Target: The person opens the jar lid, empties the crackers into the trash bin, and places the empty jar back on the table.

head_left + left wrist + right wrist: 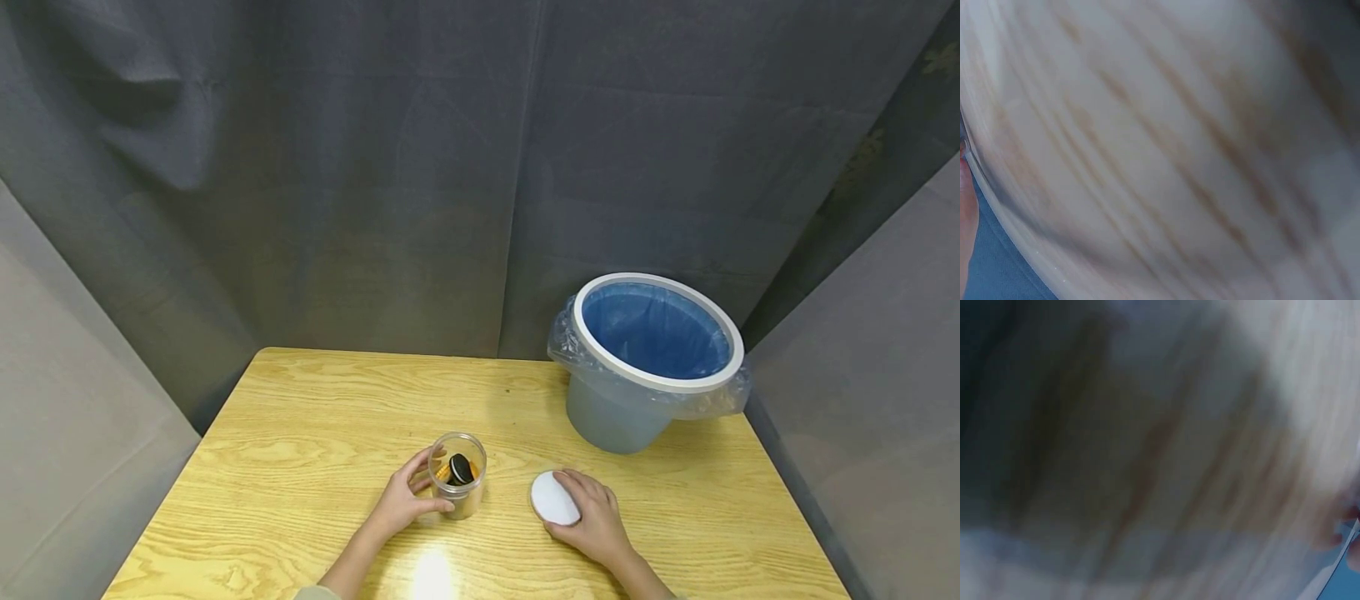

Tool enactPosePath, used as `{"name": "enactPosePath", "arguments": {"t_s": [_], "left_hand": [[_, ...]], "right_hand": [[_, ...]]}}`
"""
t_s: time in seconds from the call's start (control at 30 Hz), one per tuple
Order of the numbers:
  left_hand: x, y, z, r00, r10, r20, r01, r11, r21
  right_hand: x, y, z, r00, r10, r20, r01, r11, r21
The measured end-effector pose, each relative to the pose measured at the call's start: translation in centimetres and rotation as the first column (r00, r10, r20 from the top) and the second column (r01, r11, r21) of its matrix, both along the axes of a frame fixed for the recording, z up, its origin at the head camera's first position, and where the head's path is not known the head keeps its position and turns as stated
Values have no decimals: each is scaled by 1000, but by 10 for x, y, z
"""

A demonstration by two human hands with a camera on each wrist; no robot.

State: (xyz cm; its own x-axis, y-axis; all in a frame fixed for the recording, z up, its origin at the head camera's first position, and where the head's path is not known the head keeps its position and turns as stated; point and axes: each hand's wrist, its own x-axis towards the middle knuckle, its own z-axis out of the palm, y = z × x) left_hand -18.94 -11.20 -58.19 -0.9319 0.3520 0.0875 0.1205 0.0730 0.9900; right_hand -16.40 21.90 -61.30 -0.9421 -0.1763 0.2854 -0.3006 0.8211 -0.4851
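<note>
A clear, open-topped plastic jar point(468, 502) stands at the middle front of the table. Inside it lie a black sandwich cookie point(461, 469) with a white filling and some orange-yellow pieces point(443, 473). From the left, my left hand point(400, 502) holds the jar, thumb across its near side and fingers behind. To the jar's right, my right hand point(596, 518) grips a round white lid point(552, 498) by its right edge, low over the table. Both wrist views show mostly blurred wood grain, with only a bit of fingers at the edge.
A blue-grey bin point(611, 417) with a white rim and a clear plastic liner stands at the table's back right. The light wooden table point(322, 425) ends at a dark grey curtain point(375, 208), with pale panels on both sides.
</note>
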Motion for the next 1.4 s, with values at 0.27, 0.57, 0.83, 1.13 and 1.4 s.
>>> {"name": "enactPosePath", "arguments": {"t_s": [0.27, 0.57, 0.83, 1.13, 1.4], "left_hand": [[-5, -1, -12, 1000, 19, -6, -19, 999, -30], [-4, -1, -10, 1000, 24, 4, -24, 999, -34], [-4, -1, -9, 1000, 17, 13, -17, 999, -29], [4, 0, 13, 1000, -11, 17, 11, 1000, -7], [5, 0, 14, 1000, -14, 16, 14, 1000, -9]], "right_hand": [[1, 1, 0, 1000, 15, -12, -14, 1000, 24], [1, 3, 0, 999, 33, -12, -33, 999, 34], [0, 4, 0, 998, 52, -32, -51, 998, 32], [1, 5, 7, 991, 64, -115, -62, 998, 24], [-7, 4, 24, 954, 114, -279, -107, 993, 41]]}}
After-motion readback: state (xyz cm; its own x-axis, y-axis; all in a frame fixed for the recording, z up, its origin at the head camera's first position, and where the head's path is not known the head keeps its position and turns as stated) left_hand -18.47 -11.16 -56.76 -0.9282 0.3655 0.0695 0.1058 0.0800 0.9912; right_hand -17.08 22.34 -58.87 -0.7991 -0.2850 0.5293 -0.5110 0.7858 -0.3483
